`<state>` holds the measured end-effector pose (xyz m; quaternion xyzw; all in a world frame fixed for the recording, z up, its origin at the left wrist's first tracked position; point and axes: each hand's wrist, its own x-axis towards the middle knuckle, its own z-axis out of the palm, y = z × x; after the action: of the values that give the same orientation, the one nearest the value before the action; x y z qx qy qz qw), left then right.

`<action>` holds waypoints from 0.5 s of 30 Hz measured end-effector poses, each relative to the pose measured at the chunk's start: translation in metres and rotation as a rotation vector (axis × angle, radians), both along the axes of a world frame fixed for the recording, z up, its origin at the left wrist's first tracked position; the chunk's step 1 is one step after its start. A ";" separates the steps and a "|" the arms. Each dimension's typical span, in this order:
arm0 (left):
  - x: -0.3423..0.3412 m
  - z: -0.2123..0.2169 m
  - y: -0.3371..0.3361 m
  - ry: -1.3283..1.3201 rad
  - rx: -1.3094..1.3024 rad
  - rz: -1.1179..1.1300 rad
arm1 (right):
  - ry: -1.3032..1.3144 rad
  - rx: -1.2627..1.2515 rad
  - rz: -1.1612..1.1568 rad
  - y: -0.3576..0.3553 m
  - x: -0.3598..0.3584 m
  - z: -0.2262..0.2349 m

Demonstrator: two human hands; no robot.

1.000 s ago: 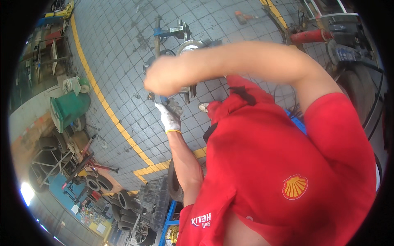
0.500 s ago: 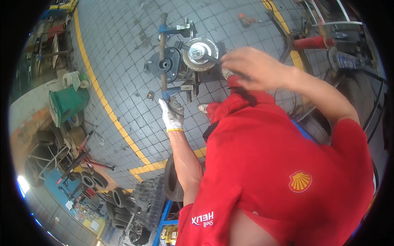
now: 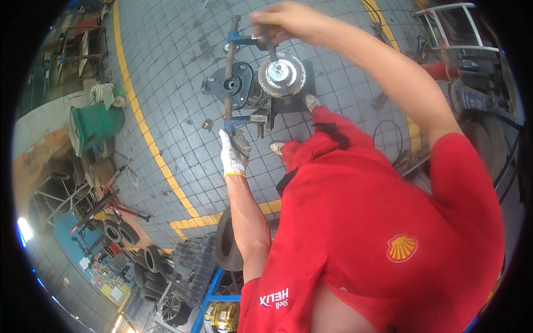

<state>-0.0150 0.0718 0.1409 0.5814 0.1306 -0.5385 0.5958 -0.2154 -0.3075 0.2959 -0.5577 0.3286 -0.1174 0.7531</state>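
A metal assembly lies on the grey tiled floor: a rusty bar (image 3: 227, 61) with two blue clamp arms, a black round mount (image 3: 237, 86) and a shiny metal disc (image 3: 283, 75). My left hand (image 3: 234, 154), in a white glove, grips the near end of the bar by the lower blue arm (image 3: 240, 120). At the far side of the disc, my bare right hand (image 3: 280, 22) is closed on a thin dark tool (image 3: 272, 51) that reaches down to the disc. My red shirt fills the lower right.
My shoes (image 3: 311, 101) stand just beside the assembly. A green bin (image 3: 94, 125) is at the left beyond a yellow floor line (image 3: 145, 139). Tyres (image 3: 225, 244) and stacked parts lie near the bottom. A white vehicle (image 3: 455, 28) and hoses are at the right.
My right hand swung from the left, in front of the assembly, across to the far side of the disc. My left hand stayed on the bar's near end.
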 end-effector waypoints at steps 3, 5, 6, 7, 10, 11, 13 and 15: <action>-0.002 0.001 -0.002 0.004 -0.036 0.028 | 0.112 -0.315 0.346 0.025 0.068 0.030; -0.003 0.003 -0.004 0.003 -0.062 0.040 | 0.228 -0.839 0.603 0.064 0.095 0.048; -0.005 0.003 -0.005 -0.006 -0.048 0.039 | 0.196 -0.910 0.692 0.082 0.093 0.055; -0.006 0.003 -0.006 -0.013 -0.036 0.042 | 0.184 -0.985 0.796 0.101 0.089 0.059; -0.015 -0.002 -0.009 -0.115 0.027 0.216 | 0.163 -1.144 0.961 0.147 0.047 0.061; -0.014 -0.003 -0.008 -0.062 -0.062 0.164 | 0.141 -1.173 1.014 0.154 0.030 0.060; -0.013 -0.006 -0.006 -0.053 0.060 0.162 | 0.047 -1.338 0.998 0.159 -0.002 0.058; -0.012 -0.010 -0.006 -0.031 0.058 0.170 | -0.070 -1.395 1.014 0.149 -0.042 0.059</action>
<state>-0.0275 0.0659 0.1308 0.5937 0.1858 -0.4727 0.6242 -0.2572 -0.1586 0.3547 -0.9681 -0.1307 0.0409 0.2099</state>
